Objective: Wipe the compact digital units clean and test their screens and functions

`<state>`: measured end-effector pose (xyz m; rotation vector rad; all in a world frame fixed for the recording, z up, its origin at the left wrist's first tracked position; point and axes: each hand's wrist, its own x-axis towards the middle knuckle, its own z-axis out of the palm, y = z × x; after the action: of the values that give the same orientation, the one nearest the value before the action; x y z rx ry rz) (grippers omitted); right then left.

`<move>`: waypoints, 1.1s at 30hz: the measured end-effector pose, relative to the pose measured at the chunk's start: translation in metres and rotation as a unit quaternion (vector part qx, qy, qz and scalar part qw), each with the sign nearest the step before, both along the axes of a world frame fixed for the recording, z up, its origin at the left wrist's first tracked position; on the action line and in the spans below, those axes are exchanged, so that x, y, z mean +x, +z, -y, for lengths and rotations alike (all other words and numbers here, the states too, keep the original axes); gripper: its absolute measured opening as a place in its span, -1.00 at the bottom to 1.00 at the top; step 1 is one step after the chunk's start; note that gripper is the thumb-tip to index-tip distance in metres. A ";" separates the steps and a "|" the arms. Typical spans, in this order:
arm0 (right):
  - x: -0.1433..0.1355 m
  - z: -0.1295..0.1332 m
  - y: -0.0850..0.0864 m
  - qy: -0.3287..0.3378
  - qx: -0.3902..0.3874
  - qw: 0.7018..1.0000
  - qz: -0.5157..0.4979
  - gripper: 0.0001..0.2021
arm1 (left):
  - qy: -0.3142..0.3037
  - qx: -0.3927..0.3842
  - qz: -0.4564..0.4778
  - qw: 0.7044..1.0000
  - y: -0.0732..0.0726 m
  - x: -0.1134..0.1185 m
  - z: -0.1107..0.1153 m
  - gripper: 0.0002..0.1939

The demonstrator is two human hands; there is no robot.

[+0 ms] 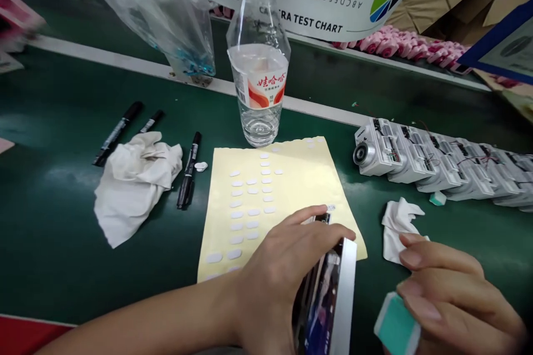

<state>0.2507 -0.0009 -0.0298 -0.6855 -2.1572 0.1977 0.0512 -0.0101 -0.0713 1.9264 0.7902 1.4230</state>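
My left hand is wrapped round a flat device with a silver edge and a glossy dark, reflective face, tilted up on its side. Its lower part runs out of the picture. Between the fingers of my right hand is a small teal block with white edges, just right of the device and apart from it. Beneath my left hand lies a pale yellow backing sheet carrying several small white oval stickers. A crumpled white cloth rests just beyond my right fingertips.
A water bottle stands behind the sheet. Black markers and a larger crumpled cloth lie left. White camera-like units are lined up right, near another small teal piece. A plastic bag and test chart are behind.
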 end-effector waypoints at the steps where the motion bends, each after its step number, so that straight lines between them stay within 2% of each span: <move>1: -0.001 -0.001 0.003 0.030 0.015 0.999 0.014 -0.77 | -0.002 0.028 0.015 0.999 -0.004 0.001 -0.004 -0.38; 2: -0.003 -0.002 0.005 0.056 0.026 0.998 0.027 -0.76 | -0.002 0.051 0.027 0.998 -0.007 0.003 -0.007 -0.34; 4: -0.007 0.000 0.005 0.037 0.023 0.999 0.019 -0.80 | 0.000 0.060 0.024 0.998 -0.008 0.005 -0.009 -0.33; 8: -0.015 0.008 -0.004 -0.041 0.010 0.999 -0.026 -0.82 | 0.035 -0.028 -0.003 0.999 0.005 0.008 0.003 -0.45; 11: -0.017 0.012 -0.008 -0.023 0.004 0.999 -0.035 -0.76 | 0.056 -0.057 0.010 0.997 0.012 0.012 0.013 -0.50; 13: -0.017 0.013 -0.008 -0.018 0.007 0.999 -0.035 -0.74 | 0.073 -0.071 0.013 0.995 0.010 0.012 0.014 -0.50; 15: -0.018 0.014 -0.007 -0.030 0.005 0.999 -0.023 -0.75 | 0.059 -0.054 -0.002 0.997 0.006 0.010 0.009 -0.48; 19: -0.019 0.014 -0.005 -0.044 -0.003 0.999 -0.017 -0.81 | -0.011 0.044 -0.049 0.998 0.001 0.002 -0.002 -0.37; 21: -0.017 0.014 -0.004 -0.035 -0.005 0.999 -0.002 -0.81 | -0.001 0.021 -0.049 0.999 0.003 0.002 -0.001 -0.37; 25: -0.012 0.012 -0.001 -0.020 -0.013 0.999 0.028 -0.80 | 0.057 -0.045 -0.009 0.997 0.009 0.009 0.010 -0.45; 27: -0.012 0.011 0.001 -0.012 -0.014 0.999 0.042 -0.81 | 0.054 -0.054 -0.009 0.997 0.008 0.011 0.012 -0.44; 30: -0.014 0.010 0.002 -0.022 -0.013 0.999 0.038 -0.81 | 0.022 -0.042 -0.021 0.999 0.002 0.009 0.007 -0.34; 33: -0.015 0.012 -0.001 -0.023 -0.030 0.999 0.013 -0.79 | -0.001 0.026 -0.005 1.000 -0.006 0.007 0.000 -0.27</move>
<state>0.2359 -0.0133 -0.0313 -0.7739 -2.1650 0.2307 0.0585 -0.0101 -0.0777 1.9743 0.7630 1.4478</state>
